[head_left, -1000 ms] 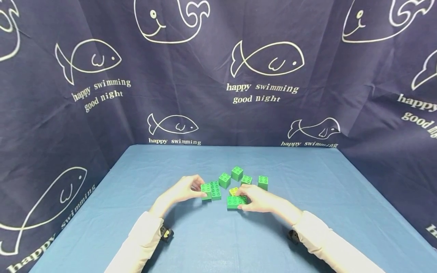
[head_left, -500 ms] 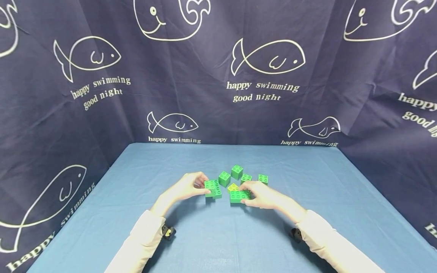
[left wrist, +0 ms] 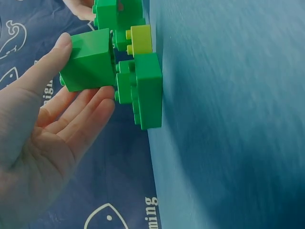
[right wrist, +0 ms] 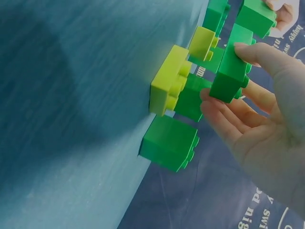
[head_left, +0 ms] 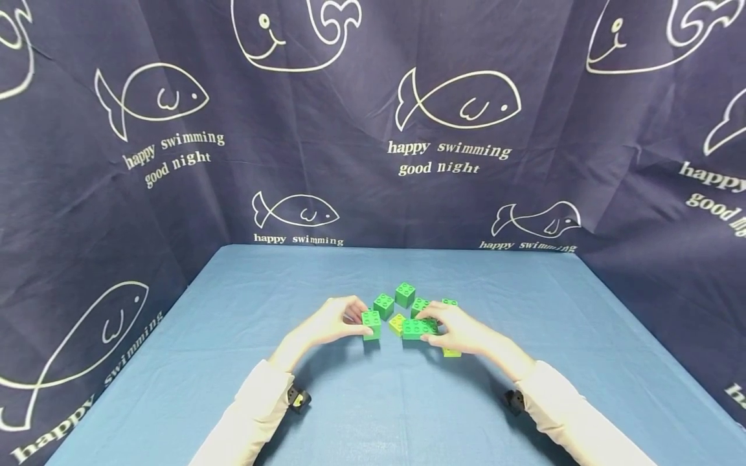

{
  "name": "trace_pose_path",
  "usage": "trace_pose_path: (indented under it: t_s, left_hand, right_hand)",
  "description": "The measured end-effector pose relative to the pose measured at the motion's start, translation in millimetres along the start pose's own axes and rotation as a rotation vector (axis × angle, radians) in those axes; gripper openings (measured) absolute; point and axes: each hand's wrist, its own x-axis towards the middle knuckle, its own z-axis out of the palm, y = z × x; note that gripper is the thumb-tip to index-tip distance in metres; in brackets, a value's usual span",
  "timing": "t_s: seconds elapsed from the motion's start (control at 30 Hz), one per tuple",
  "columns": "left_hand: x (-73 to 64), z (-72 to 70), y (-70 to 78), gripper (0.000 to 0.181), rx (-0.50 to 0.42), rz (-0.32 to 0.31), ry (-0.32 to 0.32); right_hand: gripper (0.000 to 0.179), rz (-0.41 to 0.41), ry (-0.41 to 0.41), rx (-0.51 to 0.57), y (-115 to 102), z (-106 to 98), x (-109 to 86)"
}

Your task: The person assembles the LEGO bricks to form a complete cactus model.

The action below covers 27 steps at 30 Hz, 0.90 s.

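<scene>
My left hand point(head_left: 329, 320) pinches a green square building block point(head_left: 370, 327) between thumb and fingers, held above the table. Beneath that block, a long green brick point(left wrist: 150, 90) lies on the cloth in the left wrist view; the head view mostly hides it. My right hand point(head_left: 463, 330) grips another long green brick point(head_left: 415, 331), raised off the table with studs upward. A small yellow brick point(head_left: 396, 323) sits between the hands. Under the right hand is a longer yellow brick point(right wrist: 169, 81), with only one end point(head_left: 451, 353) showing in the head view.
Several green square blocks stand behind the hands, among them one at the back point(head_left: 405, 294) and one left of it point(head_left: 383, 305). Another green block point(right wrist: 169, 140) stands beyond the right hand. A blue cloth point(head_left: 373, 414) covers the table; a dark printed curtain point(head_left: 373, 194) surrounds it.
My left hand has carried the green square block right, over the long green brick. My right hand has moved right and slightly away with its brick, and a yellow brick's end now shows below it.
</scene>
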Motion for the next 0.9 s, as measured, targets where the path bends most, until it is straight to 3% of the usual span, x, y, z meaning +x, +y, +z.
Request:
trace_pose_path:
  t_s: [0.23,0.53,0.9]
  left_hand:
    - [5.3,9.5,2.4,0.033,-0.015,0.012,-0.015]
    - [8.1,15.9,7.9,0.034,-0.024,0.001,-0.029]
    - [13.0,24.9,16.1,0.036,0.044,0.030,-0.042]
  right_hand:
    - [0.031,-0.033,0.055,-0.008,6.7,-2.8,-6.5]
    - [0.030,-0.011,0.058,0.017,9.6,-12.4,-13.1]
    - [0.033,-0.016,0.057,0.039,10.5,-20.2,-19.2]
